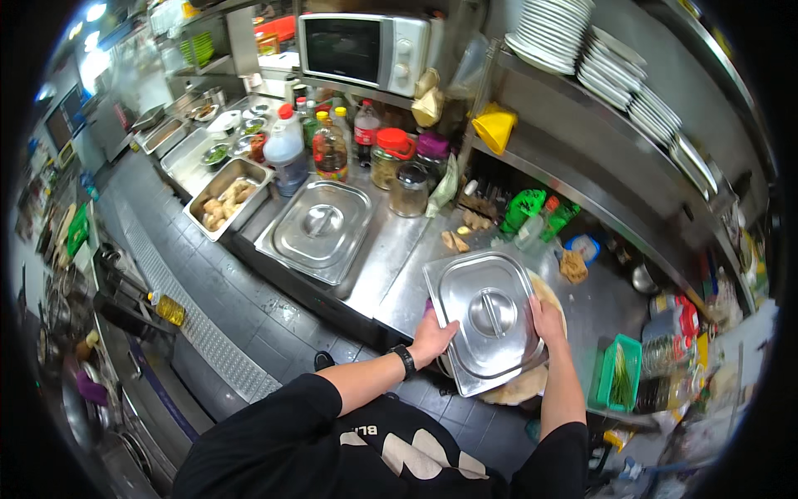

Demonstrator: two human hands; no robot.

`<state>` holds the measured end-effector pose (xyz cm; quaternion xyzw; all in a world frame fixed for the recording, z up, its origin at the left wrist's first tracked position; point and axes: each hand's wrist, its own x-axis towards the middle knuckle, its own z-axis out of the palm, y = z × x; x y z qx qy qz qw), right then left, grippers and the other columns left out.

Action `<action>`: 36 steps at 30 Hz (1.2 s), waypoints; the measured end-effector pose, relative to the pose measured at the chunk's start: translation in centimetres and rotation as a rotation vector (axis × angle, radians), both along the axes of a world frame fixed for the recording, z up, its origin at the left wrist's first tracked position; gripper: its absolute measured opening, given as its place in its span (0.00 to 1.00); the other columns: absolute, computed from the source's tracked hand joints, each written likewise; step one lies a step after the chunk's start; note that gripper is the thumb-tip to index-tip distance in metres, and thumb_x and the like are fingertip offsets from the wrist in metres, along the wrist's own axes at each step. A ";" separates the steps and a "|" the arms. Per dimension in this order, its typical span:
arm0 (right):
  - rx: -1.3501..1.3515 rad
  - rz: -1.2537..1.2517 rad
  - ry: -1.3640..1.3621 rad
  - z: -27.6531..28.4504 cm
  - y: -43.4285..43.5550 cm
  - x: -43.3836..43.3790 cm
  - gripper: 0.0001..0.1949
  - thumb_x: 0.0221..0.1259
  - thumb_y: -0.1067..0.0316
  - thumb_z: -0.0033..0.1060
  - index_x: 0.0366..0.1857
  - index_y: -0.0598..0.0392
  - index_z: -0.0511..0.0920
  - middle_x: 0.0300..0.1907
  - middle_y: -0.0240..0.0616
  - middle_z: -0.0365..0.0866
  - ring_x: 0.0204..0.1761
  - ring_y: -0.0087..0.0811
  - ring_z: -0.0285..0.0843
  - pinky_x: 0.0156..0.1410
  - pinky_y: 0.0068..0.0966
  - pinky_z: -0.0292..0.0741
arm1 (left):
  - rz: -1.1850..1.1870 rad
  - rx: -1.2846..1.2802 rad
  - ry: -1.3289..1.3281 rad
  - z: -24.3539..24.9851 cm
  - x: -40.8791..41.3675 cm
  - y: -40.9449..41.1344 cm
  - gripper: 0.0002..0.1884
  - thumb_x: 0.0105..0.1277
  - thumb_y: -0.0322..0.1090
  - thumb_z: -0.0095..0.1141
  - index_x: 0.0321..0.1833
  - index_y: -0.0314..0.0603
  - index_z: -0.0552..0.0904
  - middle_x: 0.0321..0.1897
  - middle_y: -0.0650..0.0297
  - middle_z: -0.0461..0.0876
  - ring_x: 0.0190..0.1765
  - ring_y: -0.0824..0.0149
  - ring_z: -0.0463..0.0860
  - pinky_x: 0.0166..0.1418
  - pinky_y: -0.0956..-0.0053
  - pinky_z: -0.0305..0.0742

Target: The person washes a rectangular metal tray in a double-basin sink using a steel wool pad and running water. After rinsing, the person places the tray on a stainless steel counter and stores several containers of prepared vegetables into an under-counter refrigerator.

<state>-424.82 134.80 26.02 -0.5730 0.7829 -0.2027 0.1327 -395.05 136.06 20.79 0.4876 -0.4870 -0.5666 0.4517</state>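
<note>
My left hand [432, 340] and my right hand [548, 319] grip opposite sides of a steel food pan with a metal lid [489, 284]. The lid has a recessed round grip in its middle, and what lies under it is hidden. Behind and below the pan, a round wooden chopping board [520, 388] is partly covered. Farther left on the steel counter [399, 249] rests a second lidded steel pan [293, 234]. Beyond it, an uncovered steel pan [194, 209] holds pale food pieces that look like chicken.
Bottles and jars [408, 190] line the counter's back. Ginger pieces [477, 219] lie near green plastic bags [523, 209]. A green basket [608, 374] with scallions stands at right. Above are a microwave [349, 53], an overhanging shelf [561, 181] and stacked white plates [552, 34].
</note>
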 end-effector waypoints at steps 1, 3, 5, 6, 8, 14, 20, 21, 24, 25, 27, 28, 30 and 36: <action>-0.003 0.046 -0.047 -1.9 -0.4 -1.6 0.30 0.75 0.41 0.47 0.35 0.66 0.80 0.36 0.64 0.82 0.44 0.63 0.80 0.52 0.47 0.75 | -0.059 0.129 0.074 0.2 -0.1 -0.3 0.16 0.66 0.33 0.63 0.54 0.35 0.81 0.39 0.58 0.88 0.40 0.65 0.87 0.45 0.66 0.81; -0.008 0.099 -0.157 -5.4 -0.8 -5.2 0.26 0.74 0.46 0.51 0.35 0.65 0.80 0.32 0.57 0.82 0.38 0.54 0.81 0.48 0.42 0.76 | -0.127 0.254 0.002 3.0 -0.2 -0.1 0.12 0.66 0.32 0.63 0.50 0.35 0.84 0.37 0.60 0.89 0.39 0.67 0.86 0.43 0.67 0.80; 0.018 0.091 -0.361 -6.3 -1.8 -6.0 0.21 0.73 0.51 0.56 0.35 0.64 0.80 0.29 0.48 0.82 0.35 0.40 0.80 0.45 0.37 0.76 | -0.115 0.184 0.044 -0.2 -0.7 -0.9 0.14 0.64 0.35 0.65 0.50 0.37 0.85 0.40 0.57 0.89 0.41 0.64 0.87 0.47 0.66 0.80; -0.047 0.154 -0.293 -5.3 -2.8 -4.5 0.19 0.73 0.53 0.57 0.34 0.63 0.80 0.29 0.43 0.81 0.35 0.33 0.79 0.43 0.34 0.75 | -0.013 0.040 0.053 -4.7 -1.0 -1.6 0.15 0.63 0.35 0.65 0.51 0.37 0.84 0.41 0.56 0.89 0.41 0.63 0.87 0.48 0.66 0.80; -0.073 0.143 -0.292 -4.4 -1.8 -3.5 0.16 0.73 0.56 0.57 0.31 0.59 0.80 0.28 0.33 0.79 0.34 0.24 0.75 0.39 0.28 0.73 | 0.031 -0.075 0.059 -5.4 -1.0 -2.5 0.19 0.63 0.36 0.65 0.54 0.36 0.82 0.42 0.55 0.89 0.44 0.62 0.87 0.50 0.67 0.80; 0.045 0.065 -0.595 -1.3 -0.4 3.6 0.14 0.74 0.60 0.57 0.27 0.52 0.76 0.24 0.24 0.73 0.27 0.18 0.67 0.34 0.22 0.68 | -0.082 0.084 0.030 2.6 7.9 -3.4 0.15 0.65 0.35 0.65 0.48 0.34 0.79 0.36 0.60 0.82 0.38 0.69 0.80 0.42 0.69 0.77; -0.058 0.059 -0.866 3.1 -3.8 13.7 0.14 0.75 0.61 0.57 0.26 0.53 0.74 0.23 0.23 0.70 0.25 0.16 0.63 0.30 0.21 0.64 | -0.128 -0.041 -0.130 4.1 17.6 -9.6 0.15 0.67 0.39 0.66 0.47 0.34 0.80 0.31 0.67 0.80 0.33 0.76 0.76 0.34 0.74 0.74; -0.083 0.051 -0.881 4.9 -4.0 15.9 0.14 0.75 0.61 0.56 0.27 0.53 0.74 0.23 0.23 0.71 0.25 0.16 0.64 0.30 0.21 0.65 | -0.143 -0.031 -0.134 6.8 19.4 -10.4 0.15 0.67 0.40 0.66 0.46 0.34 0.80 0.30 0.68 0.80 0.32 0.77 0.75 0.34 0.74 0.74; -0.146 0.106 -0.957 4.8 -7.0 18.5 0.14 0.76 0.60 0.56 0.29 0.52 0.74 0.24 0.23 0.73 0.25 0.16 0.66 0.30 0.20 0.66 | -0.149 -0.078 -0.261 12.5 24.1 -12.6 0.16 0.66 0.42 0.67 0.42 0.34 0.80 0.30 0.67 0.79 0.33 0.76 0.75 0.33 0.74 0.73; -0.168 0.116 -1.012 5.3 -8.1 20.5 0.14 0.76 0.59 0.56 0.29 0.52 0.74 0.24 0.23 0.74 0.25 0.16 0.66 0.30 0.20 0.66 | -0.159 -0.111 -0.342 13.8 25.9 -13.8 0.16 0.66 0.42 0.66 0.41 0.35 0.80 0.30 0.67 0.79 0.32 0.76 0.76 0.33 0.74 0.73; -0.202 0.114 -1.091 5.8 -10.5 24.8 0.15 0.77 0.60 0.55 0.27 0.49 0.72 0.24 0.22 0.73 0.25 0.15 0.66 0.29 0.18 0.65 | -0.163 -0.146 -0.165 12.6 29.1 -17.4 0.16 0.66 0.43 0.66 0.40 0.35 0.79 0.30 0.67 0.79 0.32 0.76 0.76 0.32 0.74 0.72; -0.212 0.096 -1.098 5.8 -11.2 26.5 0.14 0.76 0.60 0.56 0.28 0.50 0.73 0.25 0.22 0.74 0.25 0.15 0.67 0.30 0.18 0.65 | -0.188 -0.051 -0.220 19.0 30.6 -15.8 0.16 0.66 0.42 0.66 0.40 0.35 0.79 0.31 0.67 0.80 0.33 0.76 0.76 0.33 0.75 0.72; -0.264 0.116 -1.002 3.1 -13.6 27.2 0.15 0.76 0.60 0.56 0.27 0.50 0.73 0.26 0.22 0.74 0.26 0.16 0.67 0.30 0.19 0.65 | -0.244 -0.078 -0.234 17.7 32.7 -19.6 0.16 0.66 0.42 0.67 0.41 0.35 0.79 0.32 0.67 0.81 0.34 0.76 0.77 0.34 0.76 0.72; -0.365 0.033 -0.884 -0.8 -18.0 37.5 0.17 0.76 0.59 0.56 0.25 0.51 0.71 0.24 0.26 0.73 0.26 0.18 0.66 0.31 0.21 0.67 | -0.223 -0.117 -0.319 11.5 40.7 -27.9 0.14 0.65 0.40 0.67 0.39 0.36 0.78 0.31 0.69 0.78 0.34 0.76 0.72 0.35 0.75 0.70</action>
